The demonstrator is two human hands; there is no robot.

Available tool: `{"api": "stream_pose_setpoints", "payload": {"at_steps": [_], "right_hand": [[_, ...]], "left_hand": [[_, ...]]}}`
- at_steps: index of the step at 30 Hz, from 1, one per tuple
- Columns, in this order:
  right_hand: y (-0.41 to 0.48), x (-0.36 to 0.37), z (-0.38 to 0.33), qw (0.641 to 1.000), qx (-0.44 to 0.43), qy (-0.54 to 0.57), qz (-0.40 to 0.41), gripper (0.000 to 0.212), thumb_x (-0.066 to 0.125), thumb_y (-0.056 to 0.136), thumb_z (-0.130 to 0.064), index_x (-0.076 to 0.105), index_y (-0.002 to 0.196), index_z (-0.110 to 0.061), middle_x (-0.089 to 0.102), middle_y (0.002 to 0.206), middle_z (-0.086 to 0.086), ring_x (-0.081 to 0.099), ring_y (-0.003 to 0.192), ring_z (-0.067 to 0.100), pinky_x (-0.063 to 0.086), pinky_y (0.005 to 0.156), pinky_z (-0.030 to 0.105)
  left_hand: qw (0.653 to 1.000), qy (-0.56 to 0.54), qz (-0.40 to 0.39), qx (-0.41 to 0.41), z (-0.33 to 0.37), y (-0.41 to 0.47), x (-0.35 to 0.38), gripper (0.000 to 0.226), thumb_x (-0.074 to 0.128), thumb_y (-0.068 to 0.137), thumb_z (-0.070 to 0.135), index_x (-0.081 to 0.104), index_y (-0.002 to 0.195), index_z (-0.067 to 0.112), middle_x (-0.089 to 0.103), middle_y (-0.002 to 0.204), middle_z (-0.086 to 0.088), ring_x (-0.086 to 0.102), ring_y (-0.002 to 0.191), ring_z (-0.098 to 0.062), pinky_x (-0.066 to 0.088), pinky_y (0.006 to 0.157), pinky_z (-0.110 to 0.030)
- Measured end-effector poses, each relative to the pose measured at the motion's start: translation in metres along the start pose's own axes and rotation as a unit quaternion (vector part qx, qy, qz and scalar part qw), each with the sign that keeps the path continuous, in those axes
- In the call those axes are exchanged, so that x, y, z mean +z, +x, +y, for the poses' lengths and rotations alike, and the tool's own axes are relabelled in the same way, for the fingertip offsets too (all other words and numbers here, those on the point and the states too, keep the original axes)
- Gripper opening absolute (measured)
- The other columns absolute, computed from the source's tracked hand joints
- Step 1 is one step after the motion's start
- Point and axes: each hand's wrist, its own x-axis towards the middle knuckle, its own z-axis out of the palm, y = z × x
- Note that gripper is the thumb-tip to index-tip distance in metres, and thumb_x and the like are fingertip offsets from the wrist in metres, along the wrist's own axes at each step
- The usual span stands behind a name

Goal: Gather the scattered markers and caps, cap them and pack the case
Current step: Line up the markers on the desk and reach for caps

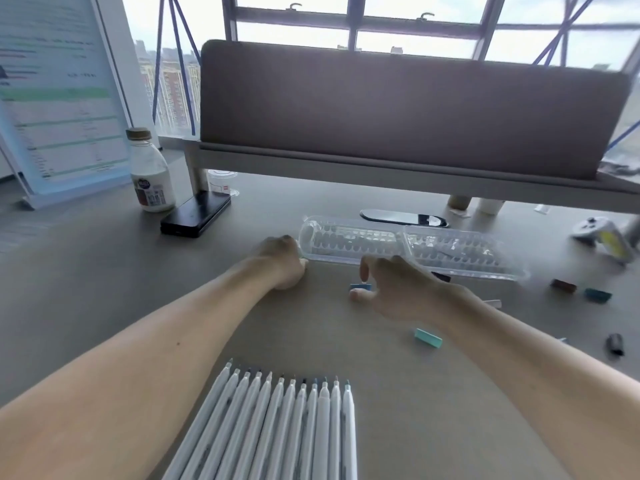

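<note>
Daylight floods in from the windows (415, 15) at 12 o'clock, overexposed to white. The counter (104, 271) is evenly lit, its shadows faint. Wide-angle distortion bends the edges; the board (59, 91) at 10 o'clock is blurred, the whole view soft.

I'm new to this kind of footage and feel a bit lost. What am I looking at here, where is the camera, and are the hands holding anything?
There is no machine here. A person wears one wide-angle camera on the head, looking forward and down, so you see their two bare arms stretching out over a grey desk.

The left hand rests closed at the end of a clear plastic marker case, which lies open. I cannot tell whether it grips the case. The right hand is open, fingers around a small blue cap on the desk, not lifting it.

Close to the camera lies a neat row of uncapped white markers. More loose caps are scattered to the right, such as a teal cap. A milk bottle and a phone sit behind on the left.
</note>
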Motion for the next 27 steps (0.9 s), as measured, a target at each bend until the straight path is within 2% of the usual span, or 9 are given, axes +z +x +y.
{"api": "stream_pose_setpoints", "payload": {"at_steps": [4,6,9,14,18,21,23,25,27], "right_hand": [[0.011,0.000,0.003,0.995,-0.047,-0.089,-0.007,0.027,0.046,0.101,-0.045,0.049,0.096,-0.019,0.055,0.081,0.000,0.058,0.074,0.025,0.053,0.072,0.039],[0.013,0.002,0.004,0.994,-0.064,-0.090,0.000,0.025,0.041,0.103,-0.032,0.050,0.089,-0.013,0.055,0.078,0.003,0.058,0.073,0.028,0.049,0.068,0.038],[0.008,-0.004,0.004,0.984,-0.010,0.176,0.040,0.028,0.038,0.098,-0.009,0.043,0.071,-0.014,0.050,0.068,0.010,0.049,0.061,0.025,0.038,0.055,0.034],[-0.029,-0.023,0.027,0.552,0.190,0.811,0.017,0.046,0.039,0.108,-0.034,0.043,0.066,-0.017,0.034,0.053,-0.001,0.032,0.043,0.009,0.027,0.031,0.017],[-0.060,-0.030,0.054,0.451,0.220,0.865,0.005,0.031,0.035,0.105,-0.007,0.052,0.079,-0.008,0.041,0.062,0.002,0.037,0.048,0.006,0.028,0.031,0.010],[-0.072,-0.031,0.072,0.510,0.236,0.827,0.015,0.036,0.035,0.105,-0.017,0.047,0.072,-0.013,0.032,0.056,-0.004,0.027,0.035,0.004,0.013,0.026,0.014],[-0.075,-0.028,0.079,0.718,0.242,0.650,0.060,0.037,0.047,0.106,-0.030,0.055,0.074,-0.013,0.039,0.056,-0.003,0.032,0.038,0.007,0.020,0.030,0.020],[-0.080,-0.023,0.086,0.929,0.181,0.307,0.101,0.022,0.060,0.100,-0.034,0.065,0.090,-0.015,0.058,0.071,-0.001,0.048,0.054,0.012,0.034,0.045,0.024],[-0.084,-0.023,0.090,0.990,0.059,0.114,0.066,0.023,0.067,0.094,-0.035,0.060,0.110,-0.020,0.058,0.084,-0.012,0.054,0.070,0.009,0.041,0.056,0.024]], "left_hand": [[0.996,-0.043,-0.073,-0.029,0.009,-0.009,-0.009,0.039,0.041,0.108,0.032,0.055,0.131,0.003,0.061,0.129,-0.022,0.061,0.114,-0.036,0.045,0.087,-0.032],[0.968,-0.211,-0.121,-0.059,0.015,-0.022,-0.021,0.033,0.033,0.108,0.031,0.058,0.099,0.012,0.060,0.088,-0.015,0.057,0.071,-0.025,0.040,0.061,-0.026],[0.795,-0.562,-0.192,-0.121,0.016,-0.034,-0.030,0.026,0.031,0.094,0.020,0.039,0.069,0.020,0.030,0.057,0.002,0.020,0.040,-0.011,0.011,0.040,-0.016],[0.674,-0.704,-0.182,-0.129,0.034,-0.052,-0.022,0.033,0.040,0.102,0.018,0.047,0.070,0.016,0.046,0.059,-0.002,0.037,0.039,-0.011,0.022,0.032,-0.014],[0.727,-0.649,-0.187,-0.127,0.063,-0.070,-0.007,0.027,0.038,0.098,0.003,0.057,0.083,0.015,0.056,0.061,-0.002,0.045,0.043,-0.013,0.028,0.034,-0.014],[0.844,-0.504,-0.181,-0.030,0.089,-0.085,0.003,0.027,0.038,0.100,0.008,0.057,0.084,0.018,0.046,0.053,0.006,0.033,0.042,-0.009,0.021,0.039,-0.018],[0.948,-0.257,-0.107,0.155,0.101,-0.096,0.008,0.021,0.044,0.105,0.023,0.062,0.095,0.019,0.057,0.068,0.005,0.050,0.058,-0.013,0.036,0.052,-0.025],[0.947,0.012,-0.044,0.318,0.108,-0.107,0.014,0.023,0.046,0.105,0.043,0.057,0.114,0.026,0.070,0.094,0.000,0.064,0.083,-0.024,0.041,0.070,-0.032],[0.909,0.123,-0.031,0.396,0.114,-0.113,0.021,0.038,0.043,0.105,0.052,0.042,0.134,0.030,0.073,0.111,-0.006,0.067,0.100,-0.032,0.038,0.075,-0.034]]}}
